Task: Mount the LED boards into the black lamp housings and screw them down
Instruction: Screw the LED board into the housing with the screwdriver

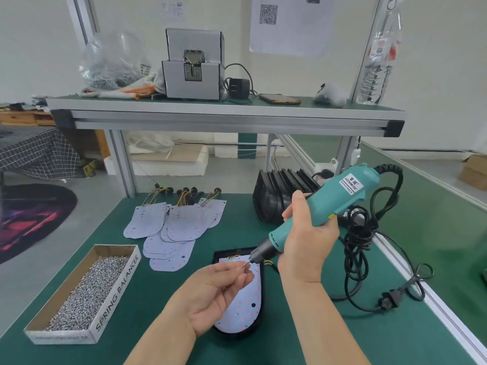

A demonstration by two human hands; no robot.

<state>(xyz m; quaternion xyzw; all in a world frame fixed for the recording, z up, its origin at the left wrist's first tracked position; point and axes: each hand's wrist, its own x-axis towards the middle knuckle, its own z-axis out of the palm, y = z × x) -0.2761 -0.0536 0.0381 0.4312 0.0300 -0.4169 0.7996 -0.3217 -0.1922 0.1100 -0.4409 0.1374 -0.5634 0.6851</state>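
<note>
The LED board lies seated in a black lamp housing. Just above the housing's far end, the left hand pinches a small screw to the tip of the teal electric screwdriver, which the right hand grips round its body. If the fingers release before the screw sits on the bit, it may drop onto the board. The box of screws sits left of the housing.
</note>
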